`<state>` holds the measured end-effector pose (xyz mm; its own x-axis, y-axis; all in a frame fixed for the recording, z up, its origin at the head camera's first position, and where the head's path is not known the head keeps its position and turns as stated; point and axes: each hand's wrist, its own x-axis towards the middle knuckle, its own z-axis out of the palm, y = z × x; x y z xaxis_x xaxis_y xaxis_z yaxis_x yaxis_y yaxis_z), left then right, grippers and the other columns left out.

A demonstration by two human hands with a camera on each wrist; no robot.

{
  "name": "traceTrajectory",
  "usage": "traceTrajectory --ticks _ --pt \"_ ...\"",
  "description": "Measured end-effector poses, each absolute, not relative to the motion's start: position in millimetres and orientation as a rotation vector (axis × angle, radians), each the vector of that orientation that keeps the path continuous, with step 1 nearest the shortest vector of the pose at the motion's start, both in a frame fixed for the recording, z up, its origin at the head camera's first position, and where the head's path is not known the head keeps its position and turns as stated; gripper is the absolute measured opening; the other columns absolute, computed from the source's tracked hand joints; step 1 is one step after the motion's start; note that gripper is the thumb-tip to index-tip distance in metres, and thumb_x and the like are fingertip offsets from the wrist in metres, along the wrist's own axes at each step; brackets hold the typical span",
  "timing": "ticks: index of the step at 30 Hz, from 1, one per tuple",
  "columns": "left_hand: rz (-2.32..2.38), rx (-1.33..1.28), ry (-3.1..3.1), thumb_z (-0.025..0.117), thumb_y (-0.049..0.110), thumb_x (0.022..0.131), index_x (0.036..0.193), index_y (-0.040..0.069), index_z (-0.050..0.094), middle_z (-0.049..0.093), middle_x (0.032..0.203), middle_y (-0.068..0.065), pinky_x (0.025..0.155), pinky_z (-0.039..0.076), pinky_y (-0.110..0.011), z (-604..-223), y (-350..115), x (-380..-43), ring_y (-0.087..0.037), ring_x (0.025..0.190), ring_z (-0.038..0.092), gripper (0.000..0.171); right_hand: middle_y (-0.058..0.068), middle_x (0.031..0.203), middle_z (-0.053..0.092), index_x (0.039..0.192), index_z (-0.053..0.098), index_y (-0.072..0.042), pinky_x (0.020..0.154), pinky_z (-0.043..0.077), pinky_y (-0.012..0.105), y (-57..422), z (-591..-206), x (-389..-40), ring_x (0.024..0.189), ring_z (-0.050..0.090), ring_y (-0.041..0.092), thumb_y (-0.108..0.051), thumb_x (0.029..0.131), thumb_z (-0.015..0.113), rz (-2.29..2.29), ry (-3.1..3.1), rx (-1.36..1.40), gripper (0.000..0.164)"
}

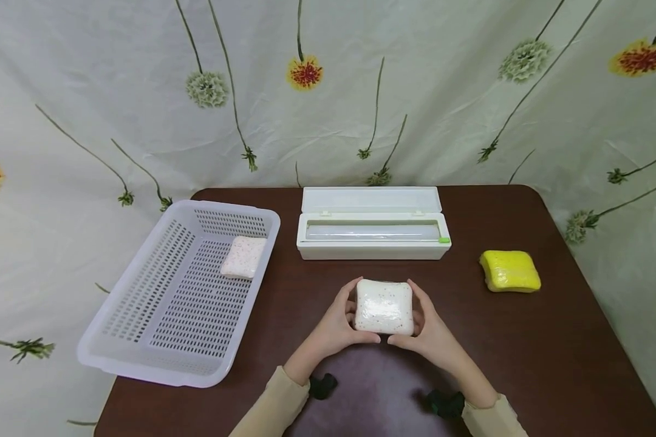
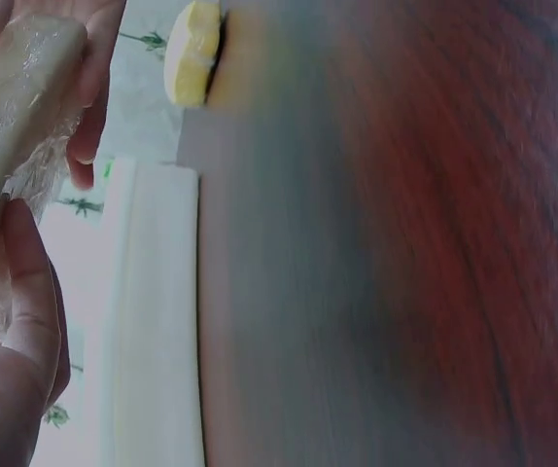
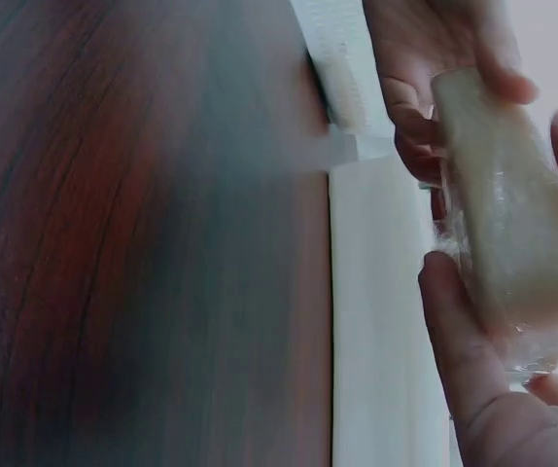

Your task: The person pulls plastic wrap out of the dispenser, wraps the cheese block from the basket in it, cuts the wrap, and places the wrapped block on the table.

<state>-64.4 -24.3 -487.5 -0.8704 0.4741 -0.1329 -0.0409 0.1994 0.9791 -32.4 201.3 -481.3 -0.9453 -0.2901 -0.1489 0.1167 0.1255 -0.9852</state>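
Note:
A white, speckled, sponge-like block [image 1: 384, 307] in shiny cling film is held up between both hands, over the near middle of the table. My left hand [image 1: 341, 321] grips its left side, thumb along the bottom edge and fingers at the side. On the opposite side my right hand [image 1: 429, 325] grips it the same way. Loose, crinkled film shows on the block's underside [image 2: 26, 126] in the left wrist view. In the right wrist view the film lies over the block's edge [image 3: 512, 204], with fingers and thumbs of both hands round it.
Behind the hands stands a white cling film box [image 1: 374, 250], lid raised, roll inside. A lilac perforated basket [image 1: 197, 303] at the left holds a similar white speckled block [image 1: 244, 257]. At the right lies a yellow, sponge-like block [image 1: 510, 271]. A flowered cloth [image 1: 339, 121] hangs behind the table.

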Motion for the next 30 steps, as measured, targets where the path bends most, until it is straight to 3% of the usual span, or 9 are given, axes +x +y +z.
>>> traceTrajectory --ticks 6,10,15,19,24,30 --pt "1.686 0.449 2.102 0.086 0.013 0.075 0.155 0.011 0.014 0.041 0.144 -0.012 0.075 0.052 -0.022 -488 -17 -59 -0.013 0.095 0.057 0.108 0.022 0.152 0.029 0.156 0.009 -0.012 0.078 0.055 0.023 202 -485 -32 0.113 0.056 0.029 -0.009 0.073 0.087 -1.839 2.256 -0.163 0.114" --pt "1.664 0.486 2.128 0.087 0.015 0.075 0.156 0.011 0.014 0.043 0.143 -0.011 0.079 0.051 -0.023 -486 -15 -57 -0.017 0.101 0.056 0.109 0.024 0.145 0.034 0.155 0.013 -0.013 0.077 0.054 0.023 207 -485 -31 0.105 0.058 0.02 -0.005 0.073 0.086 -1.871 2.251 -0.134 0.11" --pt "1.662 0.508 2.16 0.085 0.018 0.077 0.159 0.015 0.009 0.033 0.155 -0.013 0.1 0.049 -0.037 -481 -16 -58 -0.027 0.127 0.051 0.112 0.022 0.142 0.034 0.155 0.016 -0.011 0.079 0.053 0.02 224 -481 -31 0.103 0.056 0.005 0.004 0.074 0.081 -1.951 2.234 -0.031 0.104" --pt "1.65 0.495 2.221 0.08 0.021 0.084 0.158 0.016 0.018 0.031 0.158 -0.013 0.106 0.044 -0.049 -480 -22 -59 -0.028 0.135 0.046 0.097 0.023 0.148 0.029 0.157 0.013 -0.01 0.078 0.052 0.015 257 -477 -29 0.1 0.053 -0.004 0.005 0.076 0.079 -1.913 2.35 0.046 0.106" --pt "1.613 0.478 2.293 0.075 0.02 0.088 0.154 0.013 0.03 0.04 0.153 -0.009 0.104 0.046 -0.049 -480 -30 -60 -0.027 0.131 0.051 0.08 0.025 0.153 0.019 0.158 0.004 -0.006 0.077 0.045 0.006 319 -479 -19 0.102 0.042 -0.01 0.001 0.082 0.076 -1.778 2.475 0.235 0.105" --pt "1.601 0.448 2.332 0.075 0.019 0.088 0.152 0.009 0.032 0.045 0.149 -0.01 0.102 0.048 -0.048 -482 -33 -61 -0.027 0.128 0.053 0.077 0.027 0.156 0.007 0.158 -0.005 -0.006 0.078 0.034 0.001 386 -487 -5 0.128 0.032 0.018 -0.015 0.09 0.071 -1.601 2.504 0.439 0.102"
